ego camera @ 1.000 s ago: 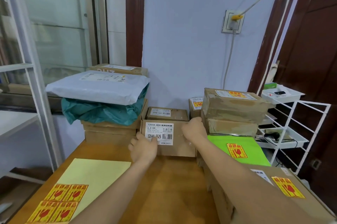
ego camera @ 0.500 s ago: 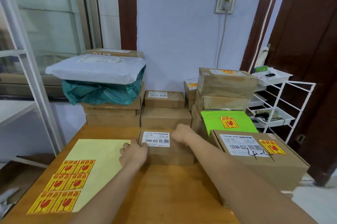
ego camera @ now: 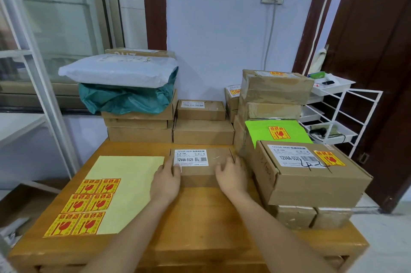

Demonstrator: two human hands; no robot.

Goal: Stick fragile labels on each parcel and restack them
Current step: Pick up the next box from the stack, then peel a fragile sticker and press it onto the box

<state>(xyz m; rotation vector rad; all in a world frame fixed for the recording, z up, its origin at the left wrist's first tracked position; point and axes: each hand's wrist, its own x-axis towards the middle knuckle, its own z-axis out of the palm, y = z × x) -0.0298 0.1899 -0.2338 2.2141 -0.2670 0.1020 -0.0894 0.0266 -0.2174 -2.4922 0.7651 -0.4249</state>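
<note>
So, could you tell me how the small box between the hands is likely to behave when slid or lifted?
The small cardboard box looks stiff, with crisp edges, so it should keep its shape. Low and flat on the wooden table, it probably slides without tipping. Both hands bracket it easily, suggesting it is fairly light.

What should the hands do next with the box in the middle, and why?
Probably the left hand should reach for a yellow-and-red fragile sticker on the pale yellow sheet. The brown cardboard box between both hands lies flat on the wooden table, its top showing only a white barcode label.
</note>
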